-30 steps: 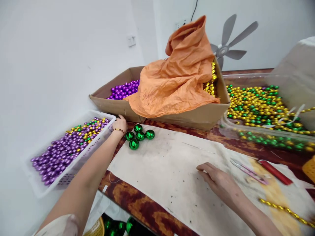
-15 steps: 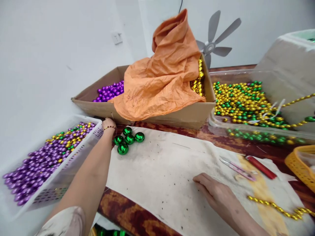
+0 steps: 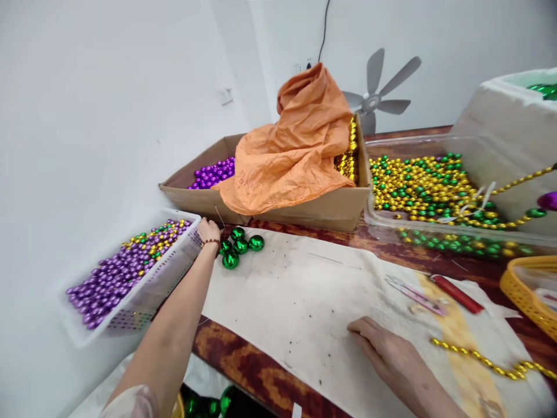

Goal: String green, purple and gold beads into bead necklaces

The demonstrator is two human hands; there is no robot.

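Observation:
My left hand reaches to the far left corner of the table, between the white basket and a group of several shiny green balls. Its fingertips are hidden, and a thin strand stands up beside it. My right hand rests on the white cloth, fingers together and slightly curled, with nothing visible in them. To its right lie a string of gold beads, pink-handled snips and a red-handled cutter. A long needle lies on the cloth.
A cardboard box with purple and gold beads stands behind, partly covered by orange cloth. Right of it are a clear bin of gold and green beads, a white foam box and a yellow basket. A fan is behind.
The view has shifted, so the box, basket and balls appear further right and lower. My left hand remains at the corner by the basket; my right hand still rests on the cloth.

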